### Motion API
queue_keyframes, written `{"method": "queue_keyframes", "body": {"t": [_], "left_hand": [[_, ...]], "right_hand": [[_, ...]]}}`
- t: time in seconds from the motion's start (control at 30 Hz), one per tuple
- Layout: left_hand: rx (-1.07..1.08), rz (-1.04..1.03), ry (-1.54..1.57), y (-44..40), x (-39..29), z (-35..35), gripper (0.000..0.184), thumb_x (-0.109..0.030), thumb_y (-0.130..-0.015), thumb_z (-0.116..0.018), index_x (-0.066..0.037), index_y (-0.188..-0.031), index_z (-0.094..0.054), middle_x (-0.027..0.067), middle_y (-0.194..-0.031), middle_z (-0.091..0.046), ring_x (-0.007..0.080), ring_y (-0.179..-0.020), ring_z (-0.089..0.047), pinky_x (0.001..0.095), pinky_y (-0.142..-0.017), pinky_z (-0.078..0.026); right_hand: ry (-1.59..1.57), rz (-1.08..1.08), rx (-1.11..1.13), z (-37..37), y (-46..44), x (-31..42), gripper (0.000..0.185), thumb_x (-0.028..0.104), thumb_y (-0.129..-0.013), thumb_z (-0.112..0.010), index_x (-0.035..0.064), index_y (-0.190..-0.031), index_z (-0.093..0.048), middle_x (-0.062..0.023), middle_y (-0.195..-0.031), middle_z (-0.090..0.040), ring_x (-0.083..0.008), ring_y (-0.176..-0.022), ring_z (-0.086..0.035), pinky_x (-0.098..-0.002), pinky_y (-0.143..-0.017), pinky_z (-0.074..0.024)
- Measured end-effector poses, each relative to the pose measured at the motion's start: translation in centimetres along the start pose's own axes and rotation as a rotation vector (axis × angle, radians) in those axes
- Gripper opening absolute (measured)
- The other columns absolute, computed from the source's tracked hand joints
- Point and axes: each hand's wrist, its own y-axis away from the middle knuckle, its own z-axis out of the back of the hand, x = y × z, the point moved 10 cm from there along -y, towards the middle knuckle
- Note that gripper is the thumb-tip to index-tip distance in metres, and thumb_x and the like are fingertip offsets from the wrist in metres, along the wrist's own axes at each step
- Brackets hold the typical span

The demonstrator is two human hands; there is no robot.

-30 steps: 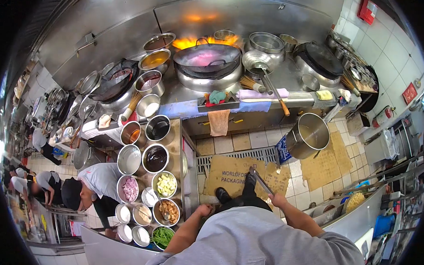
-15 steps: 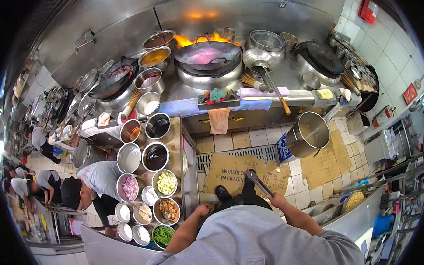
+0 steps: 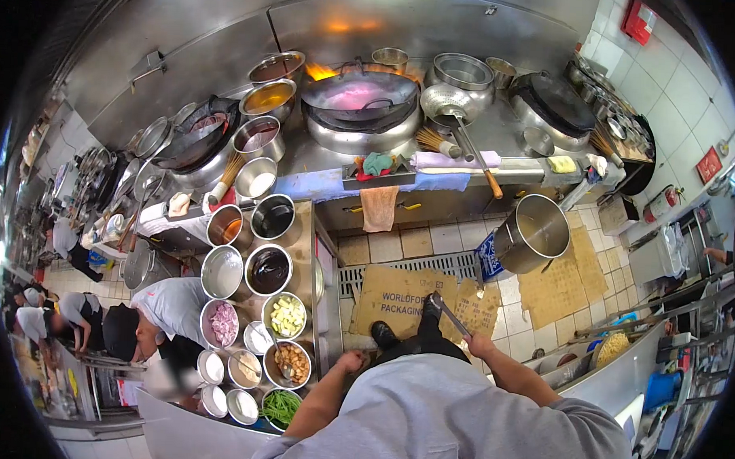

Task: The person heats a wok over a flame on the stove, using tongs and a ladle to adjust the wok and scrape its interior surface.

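My right hand (image 3: 480, 344) is closed round the end of a long metal utensil (image 3: 453, 317), whose far end lies over my shoe. My left hand (image 3: 351, 361) hangs low beside the steel counter; its fingers are curled and partly hidden, so what they hold, if anything, cannot be made out. Ahead, a black wok (image 3: 362, 96) sits on the burner with flames (image 3: 320, 71) behind it and a pink-violet glow inside. A perforated ladle (image 3: 448, 104) with a wooden handle rests right of the wok. Bowls of sauces, chopped onion (image 3: 220, 322) and green vegetables (image 3: 280, 408) stand on the left counter.
A tall steel pot (image 3: 533, 235) stands on the floor at right, near flattened cardboard (image 3: 556, 285). Beyond the left counter a person in a black cap (image 3: 121, 332) bends down. Another wok (image 3: 555, 102) is at back right. A floor drain (image 3: 455, 267) runs below the stove.
The flames behind the wok have shrunk. The utensil in my right hand has turned a little. At the far right edge a person's hand has come into view.
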Motion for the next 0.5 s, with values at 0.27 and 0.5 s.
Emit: {"method": "queue_keyframes", "body": {"t": [0.27,0.5], "left_hand": [[0.031,0.03,-0.003,-0.2,1.3,-1.2,0.031,-0.029,-0.074,-0.041,-0.012,-0.096,-0.055,0.0125,-0.1,-0.052,0.0271,-0.093,-0.049,0.034,-0.08,-0.039],[0.011,0.003,-0.014,-1.6,2.8,-2.4,0.032,-0.03,-0.075,-0.039,-0.012,-0.097,-0.055,0.0119,-0.103,-0.051,0.0267,-0.095,-0.048,0.0331,-0.081,-0.038]], "right_hand": [[0.02,0.095,-0.073,4.9,-1.3,6.0,0.04,0.036,-0.079,-0.04,-0.0015,-0.087,-0.052,-0.0225,-0.084,-0.054,-0.0353,-0.078,-0.052,-0.0417,-0.068,-0.0407],[0.101,0.484,-0.57,30.1,0.1,31.7,0.04,0.034,-0.074,-0.049,0.0025,-0.097,-0.04,-0.0186,-0.081,-0.054,-0.0349,-0.071,-0.053,-0.0432,-0.062,-0.0425]]}}
